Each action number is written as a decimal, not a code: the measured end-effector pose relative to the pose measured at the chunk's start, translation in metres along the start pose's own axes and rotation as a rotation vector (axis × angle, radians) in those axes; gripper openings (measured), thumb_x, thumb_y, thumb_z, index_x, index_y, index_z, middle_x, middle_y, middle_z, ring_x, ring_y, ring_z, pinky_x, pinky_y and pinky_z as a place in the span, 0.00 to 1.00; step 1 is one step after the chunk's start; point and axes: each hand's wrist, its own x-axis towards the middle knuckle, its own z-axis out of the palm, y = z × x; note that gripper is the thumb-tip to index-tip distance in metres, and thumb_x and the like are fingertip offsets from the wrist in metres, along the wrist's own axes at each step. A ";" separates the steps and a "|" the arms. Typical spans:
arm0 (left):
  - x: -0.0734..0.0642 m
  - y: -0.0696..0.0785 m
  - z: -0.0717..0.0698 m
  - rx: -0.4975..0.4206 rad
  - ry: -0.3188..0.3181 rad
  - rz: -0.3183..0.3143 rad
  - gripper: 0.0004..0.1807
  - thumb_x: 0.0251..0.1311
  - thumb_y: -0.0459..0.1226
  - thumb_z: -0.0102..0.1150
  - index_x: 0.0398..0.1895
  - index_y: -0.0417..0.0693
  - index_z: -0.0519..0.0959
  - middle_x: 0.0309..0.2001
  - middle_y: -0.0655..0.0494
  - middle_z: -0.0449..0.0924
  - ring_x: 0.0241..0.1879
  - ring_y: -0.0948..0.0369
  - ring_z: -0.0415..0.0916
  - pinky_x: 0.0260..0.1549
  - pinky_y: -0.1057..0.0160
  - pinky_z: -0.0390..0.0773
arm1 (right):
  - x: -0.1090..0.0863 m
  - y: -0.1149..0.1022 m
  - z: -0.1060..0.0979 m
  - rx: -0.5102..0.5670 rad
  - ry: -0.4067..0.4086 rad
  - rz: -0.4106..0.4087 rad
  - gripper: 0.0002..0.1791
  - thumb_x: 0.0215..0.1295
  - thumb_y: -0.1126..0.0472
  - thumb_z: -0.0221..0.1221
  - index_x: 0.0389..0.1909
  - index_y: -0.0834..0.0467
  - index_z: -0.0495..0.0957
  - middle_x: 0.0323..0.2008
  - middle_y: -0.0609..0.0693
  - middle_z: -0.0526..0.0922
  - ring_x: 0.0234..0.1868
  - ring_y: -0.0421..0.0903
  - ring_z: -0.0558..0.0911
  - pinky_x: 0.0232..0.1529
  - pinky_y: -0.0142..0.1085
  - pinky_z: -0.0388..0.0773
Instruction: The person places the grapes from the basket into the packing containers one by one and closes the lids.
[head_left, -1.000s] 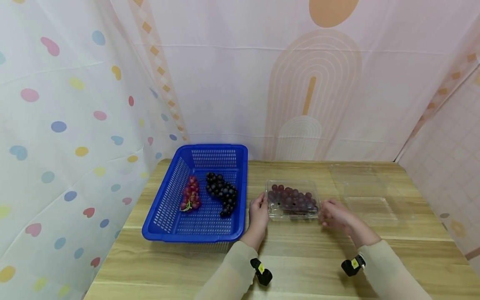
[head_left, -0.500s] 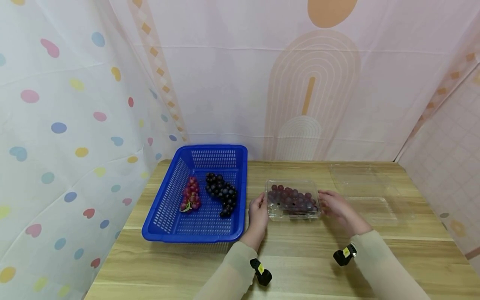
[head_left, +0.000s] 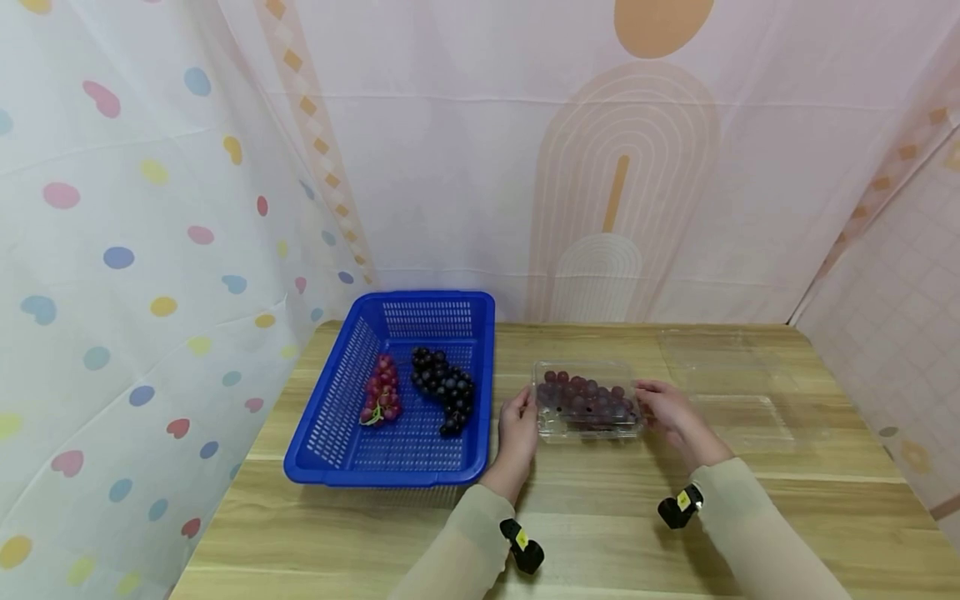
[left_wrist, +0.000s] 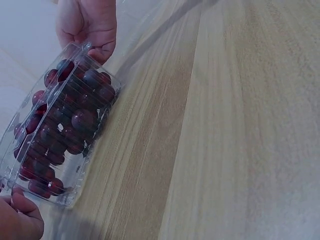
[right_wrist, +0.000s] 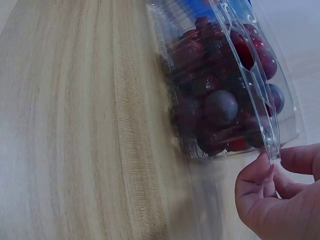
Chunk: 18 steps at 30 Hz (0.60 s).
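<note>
A clear plastic clamshell box (head_left: pixel 588 425) of dark red grapes (head_left: pixel 577 398) sits on the table between both hands, its lid lying over the fruit. My left hand (head_left: pixel 517 429) holds the box's left end; in the left wrist view its curled fingers (left_wrist: pixel 22 212) meet the near corner. At the right end, my right hand (head_left: pixel 672 417) pinches the rim where lid and base meet. The right wrist view shows that thumb and bent fingers (right_wrist: pixel 255 175) at the rim's corner. Part of each hand's fingers is hidden in the head view.
Left of the box stands a blue plastic basket (head_left: pixel 486 400) holding a red grape bunch (head_left: pixel 382 390) and a black grape bunch (head_left: pixel 444 387). More clear plastic boxes (head_left: pixel 742 417) lie at the right on the wooden table (head_left: pixel 592 525). A patterned curtain (head_left: pixel 450 167) hangs behind.
My right hand has shifted left, from beside the box's lower right corner to its rim, and now pinches there. The left hand and box have barely moved.
</note>
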 end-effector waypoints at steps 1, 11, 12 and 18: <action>0.000 0.000 0.000 -0.006 -0.015 -0.010 0.20 0.67 0.31 0.45 0.59 0.30 0.71 0.48 0.39 0.73 0.47 0.51 0.71 0.48 0.56 0.72 | 0.000 0.000 0.000 -0.001 0.006 0.002 0.25 0.74 0.61 0.42 0.68 0.68 0.57 0.31 0.40 0.71 0.29 0.36 0.69 0.30 0.30 0.67; -0.005 -0.001 -0.001 -0.074 -0.106 -0.081 0.22 0.68 0.36 0.45 0.61 0.32 0.69 0.57 0.37 0.74 0.56 0.48 0.71 0.56 0.52 0.71 | 0.000 -0.002 -0.002 0.019 0.026 0.006 0.25 0.75 0.61 0.41 0.68 0.68 0.56 0.30 0.39 0.70 0.27 0.35 0.67 0.29 0.29 0.65; -0.006 -0.001 -0.002 -0.071 -0.104 -0.091 0.23 0.67 0.36 0.45 0.61 0.32 0.70 0.56 0.37 0.75 0.55 0.48 0.73 0.54 0.53 0.72 | 0.000 -0.002 -0.002 0.024 0.027 0.008 0.25 0.75 0.61 0.41 0.68 0.68 0.56 0.29 0.39 0.70 0.26 0.35 0.67 0.29 0.28 0.64; -0.010 -0.002 -0.004 -0.052 -0.117 -0.150 0.20 0.61 0.41 0.49 0.52 0.36 0.71 0.37 0.47 0.76 0.31 0.58 0.71 0.29 0.64 0.72 | 0.001 -0.001 -0.002 0.048 0.031 0.008 0.25 0.75 0.62 0.41 0.68 0.69 0.56 0.28 0.39 0.70 0.26 0.34 0.67 0.29 0.28 0.65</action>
